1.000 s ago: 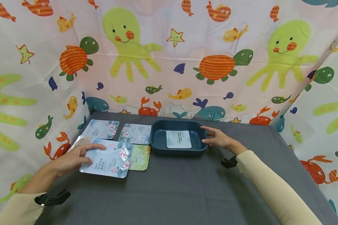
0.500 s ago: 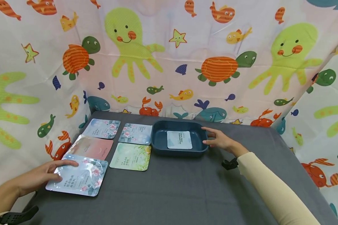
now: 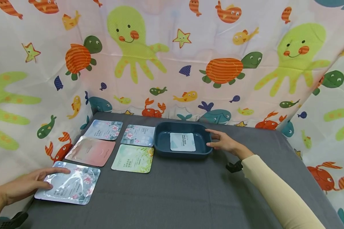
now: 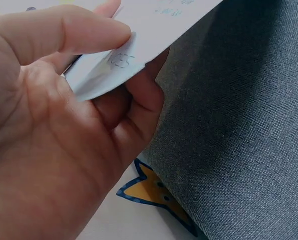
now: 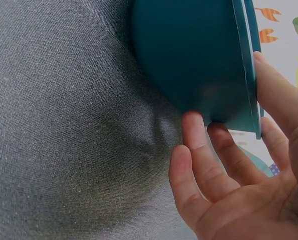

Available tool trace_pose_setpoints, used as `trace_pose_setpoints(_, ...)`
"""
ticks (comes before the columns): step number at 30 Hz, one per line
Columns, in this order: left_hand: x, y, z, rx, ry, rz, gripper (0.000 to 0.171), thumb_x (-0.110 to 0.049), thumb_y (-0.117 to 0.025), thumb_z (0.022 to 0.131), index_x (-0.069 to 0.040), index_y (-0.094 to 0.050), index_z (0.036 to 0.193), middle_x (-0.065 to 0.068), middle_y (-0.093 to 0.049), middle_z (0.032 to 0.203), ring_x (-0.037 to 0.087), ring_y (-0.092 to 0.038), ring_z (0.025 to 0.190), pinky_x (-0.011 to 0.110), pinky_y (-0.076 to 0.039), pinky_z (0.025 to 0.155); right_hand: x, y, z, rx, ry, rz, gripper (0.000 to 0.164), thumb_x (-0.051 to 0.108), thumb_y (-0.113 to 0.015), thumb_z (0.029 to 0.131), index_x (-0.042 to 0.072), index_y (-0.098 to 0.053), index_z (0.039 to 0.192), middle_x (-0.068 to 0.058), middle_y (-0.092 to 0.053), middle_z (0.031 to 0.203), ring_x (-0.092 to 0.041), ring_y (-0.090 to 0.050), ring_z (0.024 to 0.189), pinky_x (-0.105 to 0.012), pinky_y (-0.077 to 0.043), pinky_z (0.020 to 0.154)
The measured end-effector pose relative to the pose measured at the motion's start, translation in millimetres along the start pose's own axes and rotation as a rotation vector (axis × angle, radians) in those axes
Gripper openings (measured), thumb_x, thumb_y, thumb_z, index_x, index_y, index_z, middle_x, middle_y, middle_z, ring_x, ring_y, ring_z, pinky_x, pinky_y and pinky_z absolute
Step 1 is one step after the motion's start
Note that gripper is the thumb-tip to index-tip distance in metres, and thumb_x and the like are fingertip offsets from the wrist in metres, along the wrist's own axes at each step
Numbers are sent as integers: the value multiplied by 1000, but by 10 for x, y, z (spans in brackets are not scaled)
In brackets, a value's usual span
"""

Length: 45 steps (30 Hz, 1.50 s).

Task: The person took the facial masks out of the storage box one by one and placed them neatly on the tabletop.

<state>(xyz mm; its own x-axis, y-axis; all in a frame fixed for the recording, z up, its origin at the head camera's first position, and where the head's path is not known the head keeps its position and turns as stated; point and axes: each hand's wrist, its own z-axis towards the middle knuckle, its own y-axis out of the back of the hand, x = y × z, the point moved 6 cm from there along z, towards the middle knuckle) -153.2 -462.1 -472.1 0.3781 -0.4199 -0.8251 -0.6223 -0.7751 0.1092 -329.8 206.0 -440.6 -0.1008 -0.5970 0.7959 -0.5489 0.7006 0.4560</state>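
Observation:
My left hand (image 3: 25, 185) pinches the left edge of a blue floral face mask packet (image 3: 75, 186) at the table's near left. In the left wrist view the thumb lies on top of the packet (image 4: 154, 22) and curled fingers are beneath it. My right hand (image 3: 225, 143) holds the right rim of a dark blue tray (image 3: 183, 155), thumb at the rim and fingers against the outer wall in the right wrist view. Inside the tray lies a small pale card (image 3: 182, 142) with print. Behind the held packet lies a pink packet (image 3: 91, 150).
Left of the tray lie a green packet (image 3: 133, 158) and a blue floral packet (image 3: 138, 135). Another blue floral packet (image 3: 103, 129) is at the back left. A grey cloth (image 3: 166, 194) covers the table, and a sea-animal curtain (image 3: 172, 63) hangs around it.
My left hand has moved left and nearer with the blue floral face mask packet, uncovering the pink and green packets. My right hand stays on the tray.

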Motion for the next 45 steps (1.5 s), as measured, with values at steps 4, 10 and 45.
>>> trace_pose_setpoints(4, 51, 6, -1, -31, 37, 38, 58, -9, -51, 100, -19, -40, 155, 34, 14, 157, -13, -46, 101, 16, -45, 86, 25, 7, 6, 2, 0, -12, 80, 28, -68, 98, 19, -21, 163, -31, -18, 165, -51, -24, 150, -61, -43, 109)
trace_pose_setpoints(10, 68, 11, 19, -38, 58, 65, 65, -10, -54, 99, -23, -32, 159, 35, 17, 159, -17, -42, 99, 19, -44, 87, 54, 11, 12, 1, 4, -11, 80, 26, -68, 98, 19, -22, 163, -30, -18, 165, -51, -23, 151, -62, -42, 110)
trace_pose_setpoints(45, -216, 62, 124, -173, 158, 214, 82, -42, -34, 109, 2, 17, 156, 43, 15, 157, 66, -1, 139, 79, -28, 106, -26, -12, 6, -26, -1, 17, 79, 23, -67, 99, 21, -21, 163, -29, -20, 165, -50, -24, 151, -61, -42, 110)
